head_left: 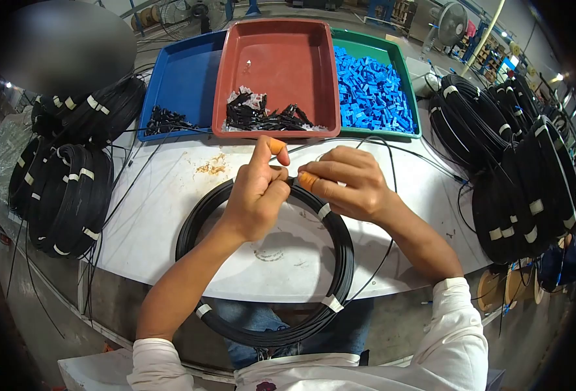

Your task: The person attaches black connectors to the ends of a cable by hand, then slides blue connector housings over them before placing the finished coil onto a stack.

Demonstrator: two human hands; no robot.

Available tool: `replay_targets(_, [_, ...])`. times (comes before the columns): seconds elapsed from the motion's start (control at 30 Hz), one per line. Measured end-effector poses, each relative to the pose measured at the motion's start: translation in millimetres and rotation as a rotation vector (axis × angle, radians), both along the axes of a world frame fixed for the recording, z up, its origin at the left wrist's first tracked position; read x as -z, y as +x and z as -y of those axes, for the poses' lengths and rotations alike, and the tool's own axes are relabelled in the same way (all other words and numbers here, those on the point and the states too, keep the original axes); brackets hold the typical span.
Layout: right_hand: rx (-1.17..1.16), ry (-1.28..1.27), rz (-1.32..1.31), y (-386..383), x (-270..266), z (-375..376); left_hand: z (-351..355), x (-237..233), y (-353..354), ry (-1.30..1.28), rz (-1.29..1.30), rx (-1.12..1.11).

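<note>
A coil of black cable (345, 260), bound with white tape bands, lies on the white table and overhangs its front edge towards my lap. Above the coil's far side, my left hand (260, 195) is closed, its index finger raised and bent with an orange wrap on it. Close beside it, my right hand (353, 182) is pinched, thumb and fingers together, also with an orange wrap. A small dark piece shows between the two hands, but the fingers hide what it is. A loose black cable (392, 169) loops behind and to the right of my right hand.
Behind the hands stand a blue tray (187, 72) with small black parts, a red tray (281, 58) with black pieces and clear scraps, and a green tray (413, 98) of blue connectors. Taped cable coils (70, 195) hang left, more coils (522, 189) right. A person's head is upper left.
</note>
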State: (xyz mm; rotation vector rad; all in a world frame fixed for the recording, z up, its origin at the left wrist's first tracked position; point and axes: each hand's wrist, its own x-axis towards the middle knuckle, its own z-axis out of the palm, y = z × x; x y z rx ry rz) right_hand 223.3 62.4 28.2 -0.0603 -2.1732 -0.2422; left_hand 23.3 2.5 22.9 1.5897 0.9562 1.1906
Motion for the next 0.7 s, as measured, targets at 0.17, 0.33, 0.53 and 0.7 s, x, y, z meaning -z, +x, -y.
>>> replay_targets(0.17, [-0.09,0.05,-0.067,-3,10,-4,-8,13,-2,0.106,0.07,0.064])
replay_targets(0.33, [0.023,-0.247,-0.057,-9,5,23,14,-6,7,0.376,-0.213,-0.186])
replay_targets(0.53, [0.05,-0.955,-0.075,-11,-18,38,10,-8,3,0.337,-0.202,-0.176])
replay_targets(0.7, [-0.006,-0.134,-0.162,-19,5,18,11,-11,7,-0.011,0.122,-0.094])
